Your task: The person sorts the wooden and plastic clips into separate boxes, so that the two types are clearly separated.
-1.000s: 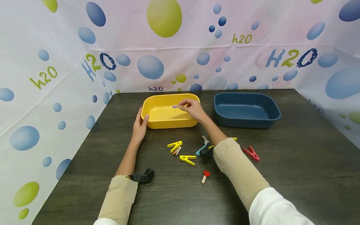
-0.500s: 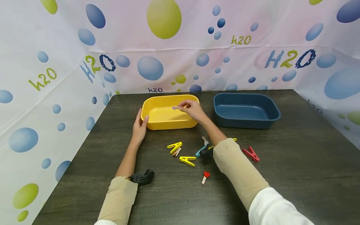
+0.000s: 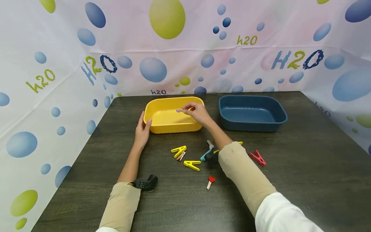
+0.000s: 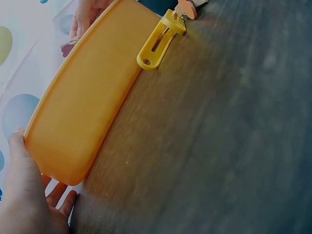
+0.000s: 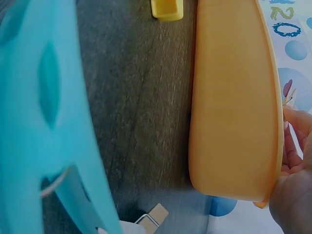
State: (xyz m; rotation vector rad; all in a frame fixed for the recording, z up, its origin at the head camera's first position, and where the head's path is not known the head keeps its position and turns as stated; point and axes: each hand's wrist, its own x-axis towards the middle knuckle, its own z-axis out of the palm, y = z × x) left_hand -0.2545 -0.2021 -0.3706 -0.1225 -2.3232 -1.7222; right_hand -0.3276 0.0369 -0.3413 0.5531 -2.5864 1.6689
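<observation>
My left hand (image 3: 141, 133) grips the left end of a yellow plastic tub (image 3: 175, 128), thumb at the rim and fingers around the corner. Over the tub's right half, my right hand (image 3: 198, 113) pinches a small wooden clothespin (image 3: 180, 111) with a purple decoration. The right wrist view shows this clothespin (image 5: 289, 95) sticking up past the fingertips, above the rim. In front of the tub lie yellow clothespins (image 3: 192, 165), a turquoise clothespin (image 3: 205, 155) and a mini clothespin with a red heart (image 3: 211, 179). The right forearm partly covers another yellow one.
A dark blue tub (image 3: 252, 126) stands right of the yellow one. A red clothespin (image 3: 258, 158) lies right of the right forearm. Small wooden clothespins (image 3: 181, 156) lie by the left yellow one. A printed sheet (image 3: 179, 71) closes off the table's back and sides.
Both hands, the held clothespin and the yellow tub keep their places. Only the head view has shifted slightly.
</observation>
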